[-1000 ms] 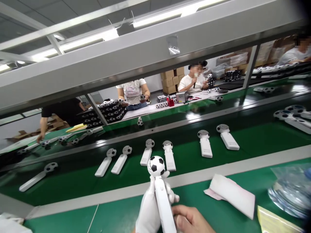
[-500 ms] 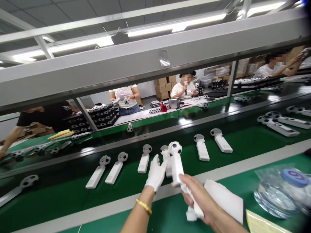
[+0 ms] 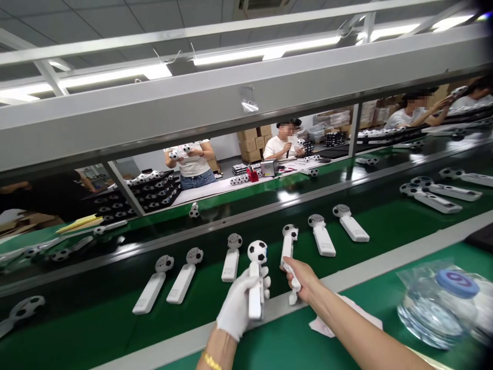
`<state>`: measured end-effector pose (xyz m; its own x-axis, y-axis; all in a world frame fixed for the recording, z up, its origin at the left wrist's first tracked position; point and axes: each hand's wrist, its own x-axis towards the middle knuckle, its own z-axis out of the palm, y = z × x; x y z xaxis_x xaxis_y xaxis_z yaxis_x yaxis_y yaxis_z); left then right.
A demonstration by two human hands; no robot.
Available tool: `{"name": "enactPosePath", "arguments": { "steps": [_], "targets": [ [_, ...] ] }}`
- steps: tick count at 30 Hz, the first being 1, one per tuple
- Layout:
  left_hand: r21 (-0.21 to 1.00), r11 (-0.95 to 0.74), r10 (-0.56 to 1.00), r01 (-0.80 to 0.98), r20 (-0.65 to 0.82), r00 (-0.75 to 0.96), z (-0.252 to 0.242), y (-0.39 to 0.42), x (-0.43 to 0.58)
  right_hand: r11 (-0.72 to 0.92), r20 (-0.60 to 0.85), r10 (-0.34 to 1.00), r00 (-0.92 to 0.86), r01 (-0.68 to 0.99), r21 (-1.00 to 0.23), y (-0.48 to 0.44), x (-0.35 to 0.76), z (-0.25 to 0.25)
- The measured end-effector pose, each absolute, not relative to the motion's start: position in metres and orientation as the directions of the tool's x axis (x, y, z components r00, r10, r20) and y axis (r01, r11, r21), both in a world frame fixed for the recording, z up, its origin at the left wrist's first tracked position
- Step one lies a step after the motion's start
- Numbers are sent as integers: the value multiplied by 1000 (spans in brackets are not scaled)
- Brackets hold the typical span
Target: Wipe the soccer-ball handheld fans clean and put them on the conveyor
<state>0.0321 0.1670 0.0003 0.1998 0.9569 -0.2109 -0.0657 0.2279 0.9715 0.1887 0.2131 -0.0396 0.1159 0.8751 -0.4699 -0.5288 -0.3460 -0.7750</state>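
My left hand (image 3: 234, 304), in a white glove, is closed around a white handheld fan (image 3: 254, 295) with a black-and-white soccer-ball head, held upright above the belt's near edge. To its right, my bare right hand (image 3: 304, 278) pinches the lower end of a second soccer-ball fan (image 3: 287, 245) over the green belt. A crumpled white piece (image 3: 295, 292), cloth or glove, hangs from the same fingers. Whether the second fan rests on the belt I cannot tell. Nearest on the belt lie one fan (image 3: 230, 263) at left and another fan (image 3: 324, 240) at right.
More fans lie along the green belt (image 3: 115, 282) on both sides. A grey rail (image 3: 354, 275) borders it. At the right, a clear jar with a blue lid (image 3: 457, 283) stands on the green table. A metal beam (image 3: 215, 103) crosses overhead. Several co-workers sit or stand opposite.
My left hand, open before, now holds a fan. My right hand has moved forward with its fan to the belt. The fan that lay between my hands no longer shows there separately.
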Motion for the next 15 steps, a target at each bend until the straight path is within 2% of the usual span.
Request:
{"name": "enactPosePath", "arguments": {
  "steps": [2,3,6,9,12,15],
  "targets": [
    [931,309,941,-194,-270,203,3,143,22,-333,-469,872,136,-536,-776,212,187,-40],
    [923,340,934,-183,-308,182,4,131,19,-328,-468,872,144,-537,-777,211,187,-40],
    [938,333,941,92,-337,28,12,105,17,-321,-457,878,142,-533,-783,203,189,-35],
    [921,267,962,284,-237,-136,19,87,18,-320,-439,892,111,-531,-785,186,190,-26],
    [905,178,979,386,-124,-161,20,77,16,-349,-411,911,13,-506,-789,156,184,-14],
    [922,170,981,347,-125,-148,15,71,11,-398,-369,917,-151,-337,-853,119,173,-3]
  ]
}}
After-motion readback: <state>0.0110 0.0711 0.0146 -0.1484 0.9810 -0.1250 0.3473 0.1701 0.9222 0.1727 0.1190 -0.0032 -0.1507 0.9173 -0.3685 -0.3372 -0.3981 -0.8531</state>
